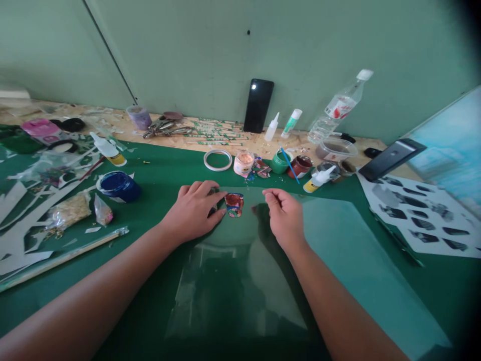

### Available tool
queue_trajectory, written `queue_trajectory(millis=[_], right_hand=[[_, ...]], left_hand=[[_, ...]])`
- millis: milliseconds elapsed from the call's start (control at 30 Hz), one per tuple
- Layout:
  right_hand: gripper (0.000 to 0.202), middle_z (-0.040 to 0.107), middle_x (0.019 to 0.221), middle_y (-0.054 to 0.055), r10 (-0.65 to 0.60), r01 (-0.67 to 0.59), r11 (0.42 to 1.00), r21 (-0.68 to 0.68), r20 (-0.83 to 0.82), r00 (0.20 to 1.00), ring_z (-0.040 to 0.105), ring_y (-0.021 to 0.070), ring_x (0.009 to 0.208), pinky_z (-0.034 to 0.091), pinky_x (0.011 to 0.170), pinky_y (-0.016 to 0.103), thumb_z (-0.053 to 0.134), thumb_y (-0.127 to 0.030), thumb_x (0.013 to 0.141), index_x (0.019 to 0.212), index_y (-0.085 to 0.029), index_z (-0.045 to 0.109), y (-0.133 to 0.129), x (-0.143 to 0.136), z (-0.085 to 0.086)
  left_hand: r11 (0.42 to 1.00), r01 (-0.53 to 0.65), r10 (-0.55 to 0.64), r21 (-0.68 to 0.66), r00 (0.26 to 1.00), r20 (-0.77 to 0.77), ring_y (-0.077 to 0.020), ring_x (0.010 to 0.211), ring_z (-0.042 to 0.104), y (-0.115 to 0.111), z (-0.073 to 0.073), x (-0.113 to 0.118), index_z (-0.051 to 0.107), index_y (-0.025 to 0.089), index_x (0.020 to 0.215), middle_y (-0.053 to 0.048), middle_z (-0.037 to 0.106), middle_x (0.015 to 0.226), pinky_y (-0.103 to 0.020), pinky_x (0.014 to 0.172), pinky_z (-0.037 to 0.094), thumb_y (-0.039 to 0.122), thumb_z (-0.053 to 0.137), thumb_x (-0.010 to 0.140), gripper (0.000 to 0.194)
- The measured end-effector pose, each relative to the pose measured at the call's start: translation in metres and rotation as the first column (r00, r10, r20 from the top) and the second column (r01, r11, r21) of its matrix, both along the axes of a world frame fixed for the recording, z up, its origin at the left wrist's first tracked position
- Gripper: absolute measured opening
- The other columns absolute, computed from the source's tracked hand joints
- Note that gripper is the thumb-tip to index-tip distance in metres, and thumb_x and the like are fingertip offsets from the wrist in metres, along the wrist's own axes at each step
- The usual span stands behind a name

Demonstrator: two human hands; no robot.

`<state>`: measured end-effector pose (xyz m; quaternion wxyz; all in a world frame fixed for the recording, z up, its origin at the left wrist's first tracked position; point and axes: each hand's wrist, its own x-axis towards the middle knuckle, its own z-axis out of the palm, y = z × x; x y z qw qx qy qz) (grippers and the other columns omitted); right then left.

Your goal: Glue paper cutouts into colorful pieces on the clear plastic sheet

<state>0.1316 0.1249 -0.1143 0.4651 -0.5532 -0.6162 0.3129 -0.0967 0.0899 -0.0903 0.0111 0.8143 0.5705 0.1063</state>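
A small piece painted brown, red, blue and green (234, 205) lies on a clear plastic sheet (240, 291) over the green table cover. My left hand (195, 210) rests just left of it, fingers stretched and thumb apart, the index fingertip and thumb close to its left edge. A little of something dark shows between that thumb and index finger; most of it is hidden. To the right of the painted piece, my right hand (283, 215) is raised slightly over the sheet. Its thumb and fingers are pinched together, and whatever they hold is too small to make out.
Behind my hands stand a peach paint jar (244, 163), a green jar (281, 161) with a blue stick, a red jar (300, 166) and a glue bottle (319, 179). A blue paint jar (119, 186) is at left. Printed shapes cover a white sheet (424, 235) at right.
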Motion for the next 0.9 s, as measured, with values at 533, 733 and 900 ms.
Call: queue_trajectory(millis=[533, 733, 900], right_hand=[[0.029, 0.057, 0.063, -0.001, 0.021, -0.023, 0.996, 0.086, 0.018, 1.000, 0.050, 0.0129, 0.057, 0.038, 0.055, 0.025, 0.056, -0.044, 0.092, 0.080, -0.019, 0.063, -0.003, -0.005, 0.004], [0.030, 0.057, 0.063, -0.001, 0.019, -0.019, 0.998, 0.064, -0.003, 1.000, 0.050, 0.0126, 0.058, 0.038, 0.056, 0.025, 0.056, -0.045, 0.092, 0.080, -0.018, 0.062, -0.004, -0.006, 0.006], [0.027, 0.060, 0.067, 0.000, 0.026, -0.024, 0.999, 0.047, -0.038, 0.999, 0.052, 0.0133, 0.060, 0.040, 0.057, 0.026, 0.060, -0.045, 0.089, 0.083, -0.019, 0.063, -0.003, -0.007, 0.003]], left_hand=[[0.999, 0.009, -0.016, -0.053, 0.993, -0.120, -0.0355, 0.123, 0.043, 0.005, 0.000, 0.006, 0.047, 0.035, 0.144, -0.008, 0.046, 0.149, -0.052, 0.092, 0.035, 0.067, 0.024, 0.094, 0.064], [0.999, 0.004, -0.011, -0.047, 0.989, -0.148, -0.0367, 0.122, 0.043, 0.004, 0.000, 0.010, 0.031, 0.037, 0.153, -0.009, 0.044, 0.150, -0.053, 0.092, 0.034, 0.069, 0.024, 0.093, 0.068], [0.997, -0.032, 0.019, -0.069, 0.984, -0.180, -0.0387, 0.119, 0.043, 0.005, 0.004, 0.018, 0.042, 0.043, 0.145, -0.010, 0.044, 0.147, -0.055, 0.088, 0.035, 0.074, 0.024, 0.090, 0.066]])
